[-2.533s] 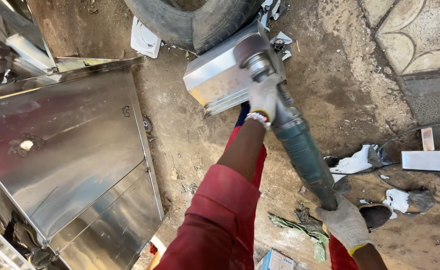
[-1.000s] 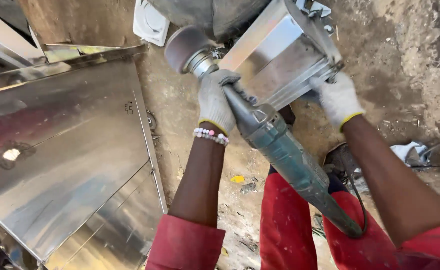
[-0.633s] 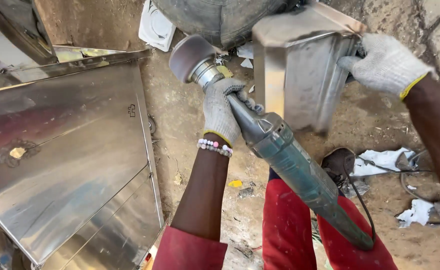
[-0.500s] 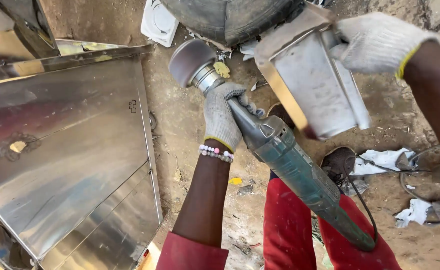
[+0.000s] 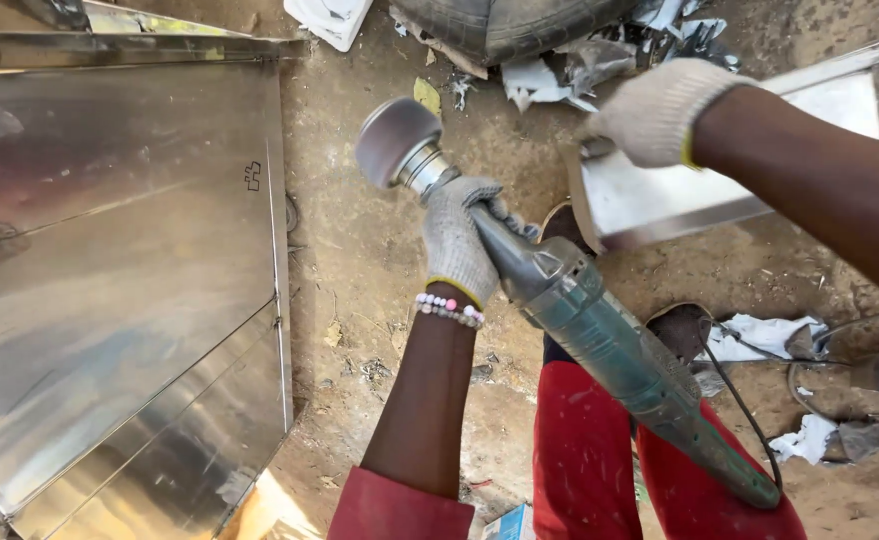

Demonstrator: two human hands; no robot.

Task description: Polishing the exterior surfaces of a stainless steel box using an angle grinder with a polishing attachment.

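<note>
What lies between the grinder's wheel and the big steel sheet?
Only bare dirt ground between the wheel and the steel sheet, in the head view.

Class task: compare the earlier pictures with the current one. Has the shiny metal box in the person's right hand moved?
Yes. The metal box, gripped by the right hand, has swung right and turned on its side, away from the tyre at the top.

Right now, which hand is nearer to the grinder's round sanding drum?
Left. The left hand grips the grinder just behind the sanding drum. The right hand is off to the right, holding the metal piece.
</note>
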